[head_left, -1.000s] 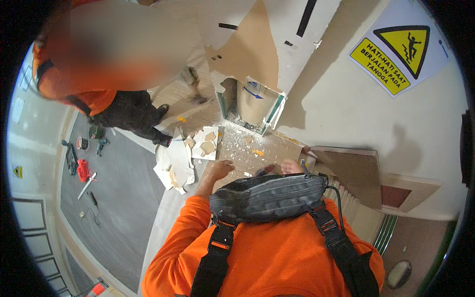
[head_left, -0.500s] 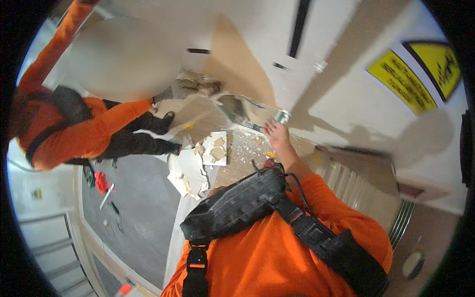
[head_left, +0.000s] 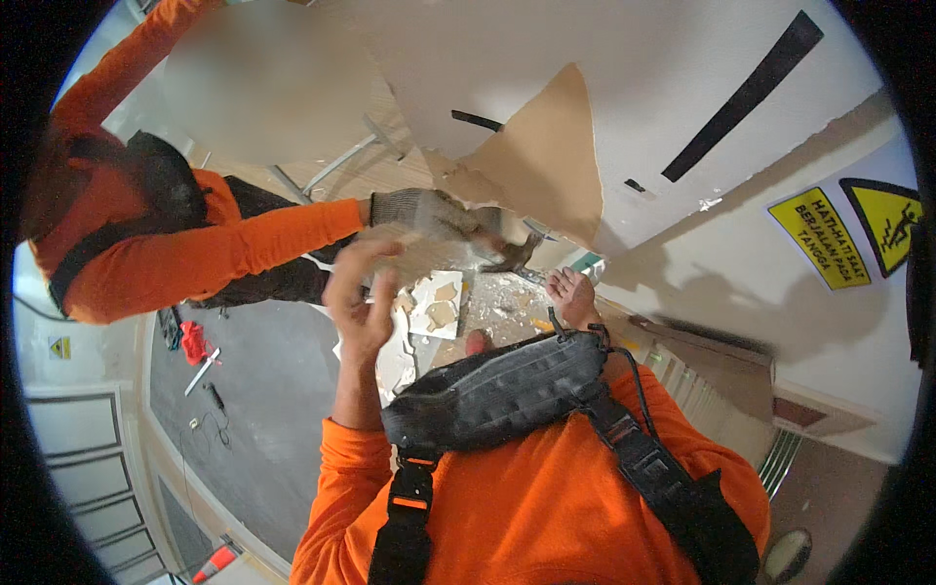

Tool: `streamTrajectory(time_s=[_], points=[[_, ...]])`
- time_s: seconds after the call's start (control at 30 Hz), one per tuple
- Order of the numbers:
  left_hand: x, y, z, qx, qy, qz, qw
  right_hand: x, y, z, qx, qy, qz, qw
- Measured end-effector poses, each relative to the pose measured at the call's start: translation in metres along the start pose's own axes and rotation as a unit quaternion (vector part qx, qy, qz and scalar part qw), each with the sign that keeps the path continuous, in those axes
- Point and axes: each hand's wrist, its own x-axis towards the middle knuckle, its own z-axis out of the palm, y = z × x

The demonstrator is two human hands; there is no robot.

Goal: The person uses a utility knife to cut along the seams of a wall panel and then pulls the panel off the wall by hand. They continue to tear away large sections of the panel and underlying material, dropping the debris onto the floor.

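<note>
My left hand [head_left: 362,297] is raised in front of my chest, slightly blurred, its fingers spread and holding nothing. Close to the broken lower edge of a large white wall board [head_left: 643,97] is my right hand [head_left: 573,295], fingers apart and a little curled; whether they touch the board is unclear. The board leans at a slant and has a torn tan patch [head_left: 546,156] and black strips [head_left: 746,93]. A small green-and-white piece [head_left: 588,262] shows just above my right hand. A co-worker's grey-gloved hand [head_left: 429,213] reaches to the board's torn edge from the left.
Broken white board pieces [head_left: 434,304] and crumbs lie on the floor below. The co-worker in orange [head_left: 210,258] stands at left. Red cloth [head_left: 195,343] and cables lie on the grey floor [head_left: 283,409]. Yellow warning signs [head_left: 819,237] hang on the right wall.
My left hand has come up into view. The board now leans at a steeper slant, and the co-worker's gloved arm has stretched right to its edge. My right hand sits slightly lower.
</note>
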Motion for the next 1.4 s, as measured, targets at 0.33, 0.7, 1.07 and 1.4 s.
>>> streamTrajectory(time_s=[0.33, 0.7, 1.07, 1.4], points=[[0.017, -0.008, 0.098, -0.743, -0.056, -0.308, 0.592, -0.065, -0.014, 0.100, 0.335, 0.050, -0.072, 0.938], [-0.127, -0.126, 0.158, -0.481, -0.322, -0.494, 0.649, -0.099, 0.008, 0.033, 0.201, -0.087, -0.093, 0.971], [-0.032, -0.182, 0.304, -0.685, -0.233, -0.392, 0.568, -0.002, -0.022, 0.097, 0.343, -0.091, -0.278, 0.893], [0.026, -0.225, 0.273, -0.557, -0.187, -0.303, 0.750, 0.001, -0.041, 0.100, 0.368, -0.081, -0.337, 0.863]])
